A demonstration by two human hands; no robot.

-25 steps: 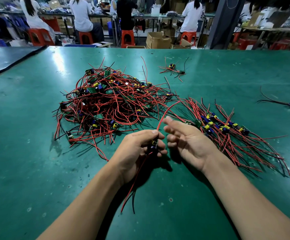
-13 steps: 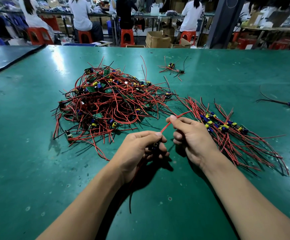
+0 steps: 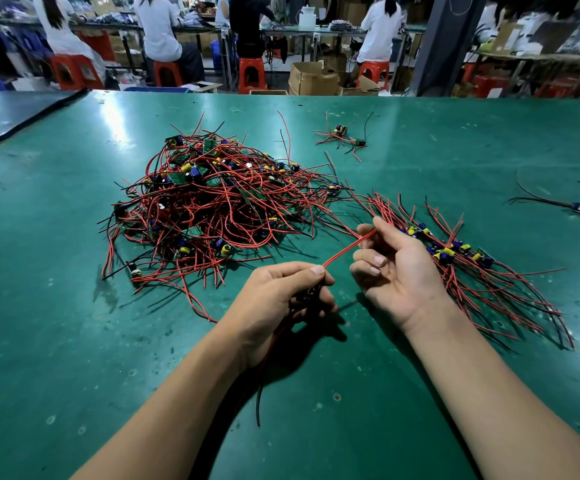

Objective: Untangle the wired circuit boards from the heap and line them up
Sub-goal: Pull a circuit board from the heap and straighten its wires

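Observation:
A tangled heap point(image 3: 212, 206) of small green circuit boards with red and black wires lies on the green table point(image 3: 56, 341), left of centre. To the right, a row of untangled boards point(image 3: 454, 252) lies side by side with their wires fanned out. My left hand point(image 3: 281, 299) grips one small board point(image 3: 311, 294); its wires hang below my wrist. One red wire point(image 3: 345, 249) runs taut from that board up to my right hand point(image 3: 395, 268), which pinches its end between thumb and fingers, just in front of the row.
Two loose wired boards point(image 3: 342, 133) lie at the back of the table, another single board point(image 3: 579, 206) at the far right. Beyond the table's far edge, several people sit on red stools at benches, with cardboard boxes point(image 3: 312, 79) on the floor.
My right hand has slid along the red wire, up and to the right, pulling it straight. My left hand has kept its grip on the board and stayed in place.

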